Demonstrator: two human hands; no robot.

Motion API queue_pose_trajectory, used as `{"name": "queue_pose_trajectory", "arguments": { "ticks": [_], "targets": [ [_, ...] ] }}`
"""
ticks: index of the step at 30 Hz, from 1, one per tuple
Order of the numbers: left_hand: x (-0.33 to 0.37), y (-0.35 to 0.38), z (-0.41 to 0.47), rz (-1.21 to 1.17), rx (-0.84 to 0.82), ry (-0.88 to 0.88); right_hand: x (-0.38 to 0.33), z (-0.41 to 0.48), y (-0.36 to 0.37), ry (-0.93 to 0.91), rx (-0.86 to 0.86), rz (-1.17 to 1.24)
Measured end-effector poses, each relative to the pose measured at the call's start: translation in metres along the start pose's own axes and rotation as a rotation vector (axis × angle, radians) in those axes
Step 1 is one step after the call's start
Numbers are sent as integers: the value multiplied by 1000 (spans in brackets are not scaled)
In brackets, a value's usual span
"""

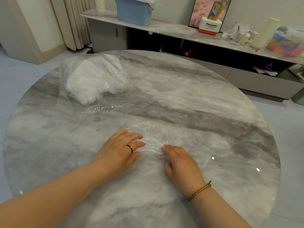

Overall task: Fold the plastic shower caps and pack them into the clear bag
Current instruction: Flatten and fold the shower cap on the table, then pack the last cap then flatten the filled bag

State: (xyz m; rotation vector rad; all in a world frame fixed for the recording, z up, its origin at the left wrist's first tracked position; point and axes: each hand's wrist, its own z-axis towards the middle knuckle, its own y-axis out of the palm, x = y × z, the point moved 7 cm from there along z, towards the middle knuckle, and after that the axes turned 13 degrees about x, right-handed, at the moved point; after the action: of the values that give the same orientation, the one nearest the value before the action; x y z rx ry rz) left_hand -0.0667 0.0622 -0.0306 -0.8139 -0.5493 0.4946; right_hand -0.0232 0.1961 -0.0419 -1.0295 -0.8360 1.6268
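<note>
**Q:** Where is the shower cap?

**A:** A clear, crinkled shower cap lies flattened on a round grey marble bench, just in front of the person. Its long axis runs roughly left to right between the two hands. The rounded edge points away from the person and the gathered edge faces them.

**Q:** What are the hands doing?

**A:** Both lie flat with fingers straight, gripping nothing. The left hand, with a dark ring, rests its fingertips on the cap's left side, pointing right. The right hand, with a braided bracelet at its wrist, touches the cap's near right edge, its fingers pointing away and left.

**Q:** And the bag?

**A:** The clear bag sits at the far left of the bench, well apart from the hands, with a white heap of folded caps inside. I cannot tell which way its mouth faces. A small crumple of clear plastic lies between bag and hands.

**Q:** Anything behind?

**A:** A long sideboard carries a blue bin and a white box marked Panasonic.
</note>
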Motion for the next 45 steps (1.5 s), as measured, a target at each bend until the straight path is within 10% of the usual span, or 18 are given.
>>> {"name": "queue_pose_trajectory", "arguments": {
  "ticks": [8,16,23,31,40,45],
  "targets": [
    [7,12,-6,125,-109,53,15,5,-15,145,47,44],
    [-15,0,3,112,-27,-99,43,0,-12,638,-25,630],
    [-42,-3,0,-489,-117,-732,43,-3,-15,841,21,851],
    [-52,-4,-6,-663,-53,-1005,45,-5,-22,814,29,641],
    [-43,-13,-7,-31,-174,-777,47,-9,-21,705,-42,243],
    [1,-25,14,214,80,-130,33,-5,-28,505,16,-43]
  ]
}}
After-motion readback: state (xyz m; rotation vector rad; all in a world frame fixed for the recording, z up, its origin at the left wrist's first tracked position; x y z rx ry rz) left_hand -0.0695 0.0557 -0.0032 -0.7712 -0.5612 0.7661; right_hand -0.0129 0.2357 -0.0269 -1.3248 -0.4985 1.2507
